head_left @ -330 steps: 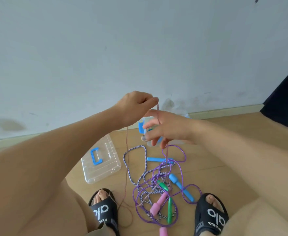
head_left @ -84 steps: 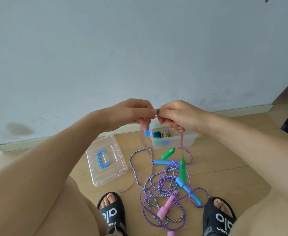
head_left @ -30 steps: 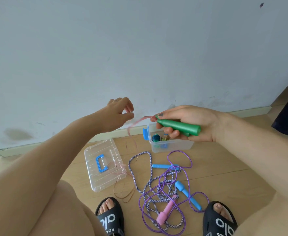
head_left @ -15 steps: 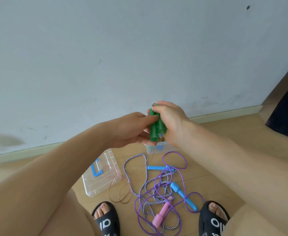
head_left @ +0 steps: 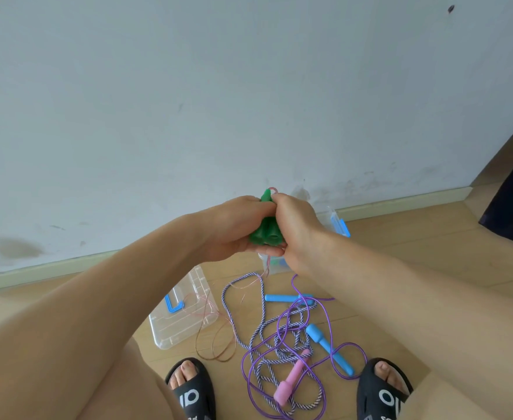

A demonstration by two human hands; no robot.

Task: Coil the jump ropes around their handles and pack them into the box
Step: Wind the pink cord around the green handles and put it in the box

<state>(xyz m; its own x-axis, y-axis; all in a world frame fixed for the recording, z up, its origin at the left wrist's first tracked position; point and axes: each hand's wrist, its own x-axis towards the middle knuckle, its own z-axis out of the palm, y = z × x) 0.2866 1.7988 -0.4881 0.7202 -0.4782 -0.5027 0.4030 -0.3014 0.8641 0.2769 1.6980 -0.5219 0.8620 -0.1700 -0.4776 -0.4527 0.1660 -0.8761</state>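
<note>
1. Handles: two green handles (head_left: 266, 234) bunched side by side at frame centre, butt ends toward camera, gripped by both hands.
2. Left hand (head_left: 234, 228) curls under and around the handles from the left; right hand (head_left: 294, 228) closes over them from the right, fingertips pinching near the top, where a bit of thin pink rope (head_left: 272, 189) loops out.
3. Rest of that pink rope hangs below the hands and lies in loose loops on the floor (head_left: 216, 344), lower centre, partly over the clear lid (head_left: 182, 316).
4. Step, as I judge it: start of coiling this rope round its paired handles. Next move calls for one hand to hold the pair steady while the other draws slack up and wraps.
5. Box (head_left: 337, 225) sits just behind the right hand by the wall, mostly hidden; contents can't be read.
6. Purple rope (head_left: 328, 328), striped rope (head_left: 261, 301), blue handles (head_left: 325, 344) and pink handle (head_left: 291, 380) are tangled at lower centre between the sandals, not yet coiled.
7. Room: open floor to the right; hanging slack passes near the tangle, so a snag looks possible.
</note>
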